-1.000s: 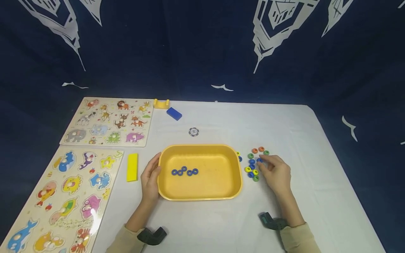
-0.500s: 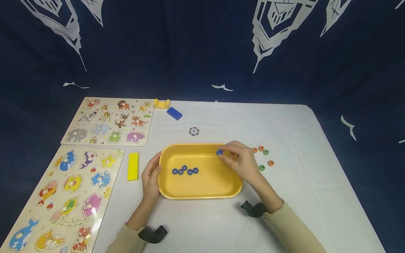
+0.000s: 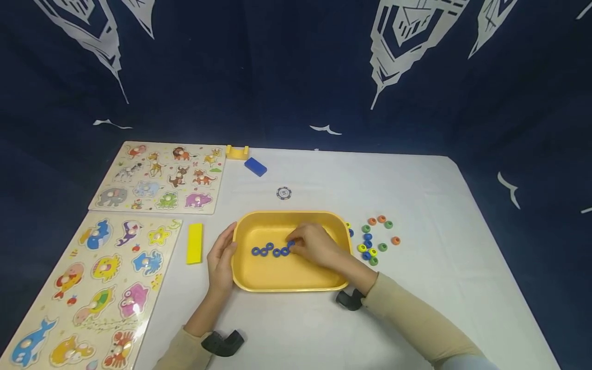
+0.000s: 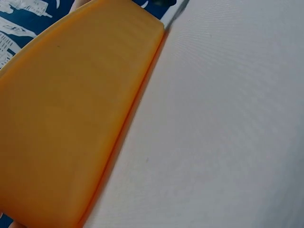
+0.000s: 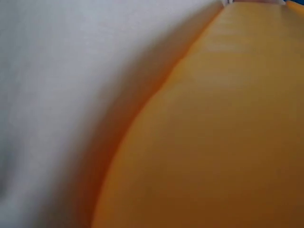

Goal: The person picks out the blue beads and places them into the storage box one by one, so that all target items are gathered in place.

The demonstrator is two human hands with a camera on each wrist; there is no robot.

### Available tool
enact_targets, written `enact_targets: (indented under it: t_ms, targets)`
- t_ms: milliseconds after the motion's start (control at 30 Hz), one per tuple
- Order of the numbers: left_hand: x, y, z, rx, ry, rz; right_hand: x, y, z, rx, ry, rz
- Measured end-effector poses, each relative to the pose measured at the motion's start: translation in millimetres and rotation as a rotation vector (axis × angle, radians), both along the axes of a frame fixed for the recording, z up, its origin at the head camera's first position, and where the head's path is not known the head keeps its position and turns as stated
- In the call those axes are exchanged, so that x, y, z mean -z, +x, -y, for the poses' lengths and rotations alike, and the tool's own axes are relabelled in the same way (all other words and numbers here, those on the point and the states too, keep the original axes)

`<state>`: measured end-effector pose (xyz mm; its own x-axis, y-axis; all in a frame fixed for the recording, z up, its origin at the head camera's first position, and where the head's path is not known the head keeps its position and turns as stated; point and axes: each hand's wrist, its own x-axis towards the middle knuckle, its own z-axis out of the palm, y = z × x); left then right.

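In the head view, a shallow yellow tray (image 3: pixel 296 280) lies on the white table. My left hand (image 3: pixel 220 262) holds its left side, thumb at the rim and fingers along the outer wall. Inside the tray, my right hand (image 3: pixel 316 246) pinches a blue bead (image 3: pixel 291 243) between thumb and fingertips, low over the tray floor. Several blue ring-shaped beads (image 3: pixel 276 252) form a zigzag row just left of those fingertips. The left wrist view shows mostly the tray's outer wall (image 4: pixel 80 114); the right wrist view shows the wall (image 5: pixel 213 142) too, blurred.
Right of the tray lie loose orange beads (image 3: pixel 381 219), green beads (image 3: pixel 382 247), yellow beads (image 3: pixel 362 248) and blue beads (image 3: pixel 368 237). Two animal puzzle boards (image 3: pixel 157 177) cover the left. A yellow block (image 3: pixel 194 243), poker chip (image 3: pixel 284 193), blue block (image 3: pixel 256 166) and yellow notched piece (image 3: pixel 237 152) lie around.
My right hand has picked a blue bead from the loose group and carried it left over the rim to the row's right end. My left hand stays at the tray's side.
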<state>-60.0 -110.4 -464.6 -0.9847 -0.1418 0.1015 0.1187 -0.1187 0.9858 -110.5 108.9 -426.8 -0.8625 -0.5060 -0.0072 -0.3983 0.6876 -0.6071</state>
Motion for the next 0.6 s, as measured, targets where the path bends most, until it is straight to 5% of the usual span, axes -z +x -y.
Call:
enact_targets:
  t_ms: [267, 467, 600]
  targets:
    - [-3.4, 0.8, 0.6, 0.009, 0.003, 0.022, -0.5, 1.6, 1.9, -0.063, -0.037, 0.000]
    - [-15.1, 4.1, -3.1, 0.012, 0.012, 0.033, -18.6, 12.1, -25.8, 0.065, -0.255, -0.107]
    - [-8.4, 1.8, -1.0, 0.008, 0.010, 0.017, -39.0, 21.5, -61.2, 0.217, -0.402, -0.271]
